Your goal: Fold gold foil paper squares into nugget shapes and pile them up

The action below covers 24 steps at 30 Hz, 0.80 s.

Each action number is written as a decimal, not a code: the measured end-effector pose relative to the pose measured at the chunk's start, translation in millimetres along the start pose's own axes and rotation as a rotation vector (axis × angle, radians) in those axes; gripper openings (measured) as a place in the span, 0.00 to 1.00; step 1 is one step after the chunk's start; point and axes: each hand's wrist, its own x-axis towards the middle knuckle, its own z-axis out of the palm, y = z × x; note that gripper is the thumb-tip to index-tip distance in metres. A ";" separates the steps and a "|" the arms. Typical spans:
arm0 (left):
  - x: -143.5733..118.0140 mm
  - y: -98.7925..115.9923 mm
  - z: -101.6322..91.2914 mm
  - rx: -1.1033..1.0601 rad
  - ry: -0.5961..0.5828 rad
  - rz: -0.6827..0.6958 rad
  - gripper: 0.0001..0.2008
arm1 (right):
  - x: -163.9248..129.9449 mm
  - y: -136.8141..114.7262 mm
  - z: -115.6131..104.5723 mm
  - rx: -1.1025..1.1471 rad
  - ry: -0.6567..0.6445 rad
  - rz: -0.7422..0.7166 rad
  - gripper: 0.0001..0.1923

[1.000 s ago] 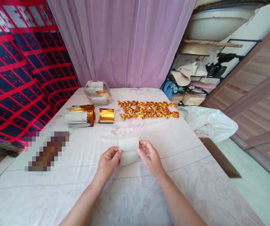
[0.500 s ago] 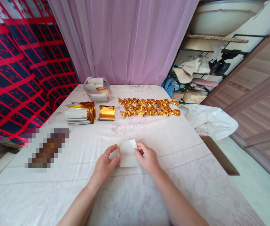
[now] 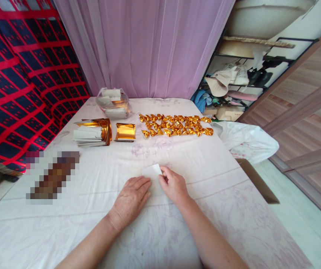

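A small white sheet of paper (image 3: 152, 172) lies on the cloth-covered table (image 3: 101, 164) in front of me. My right hand (image 3: 174, 184) pinches its right edge between thumb and fingers. Over its left part my left hand (image 3: 134, 194) lies palm down, fingers stretched out side by side, hiding that side of the sheet. Beyond my hands, several twisted gold foil pieces (image 3: 177, 125) stand in rows. To their left are a small stack of gold foil sheets (image 3: 125, 132) and a larger stack of foil sheets (image 3: 89, 135) with pale backs showing.
A clear plastic bag (image 3: 112, 104) of more sheets sits at the back left. A blurred-out patch (image 3: 54, 175) covers something on the left. Off the right edge are a white plastic bag (image 3: 250, 142) and a shelf rack (image 3: 241, 59). A purple curtain (image 3: 149, 48) hangs behind.
My left hand has let go of the paper's left edge and turned palm down, flat over its left part. My right hand keeps its pinch on the right edge.
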 end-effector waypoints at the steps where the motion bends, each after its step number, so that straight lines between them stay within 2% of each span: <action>1: -0.6 -0.5 1.0 0.005 -0.012 -0.003 0.15 | -0.2 -0.1 0.4 0.005 0.004 0.004 0.14; 5: -2.7 -1.5 3.7 0.001 -0.047 -0.014 0.16 | -1.6 0.8 2.0 0.030 0.053 -0.008 0.19; 9: -3.4 -2.1 4.6 -0.020 -0.056 -0.034 0.16 | -3.4 3.8 1.3 0.034 0.106 -0.059 0.18; 16: -1.7 -5.7 -7.3 -0.110 -0.187 -0.041 0.22 | -5.2 8.8 -0.5 0.048 0.072 -0.119 0.09; 20: -1.7 -4.1 -7.0 -0.119 -0.188 -0.067 0.20 | -5.6 8.9 -4.2 0.126 0.073 -0.186 0.10; 24: -1.5 -1.5 -4.5 -0.099 -0.182 -0.092 0.20 | -6.5 7.2 -16.2 0.162 -0.018 -0.301 0.08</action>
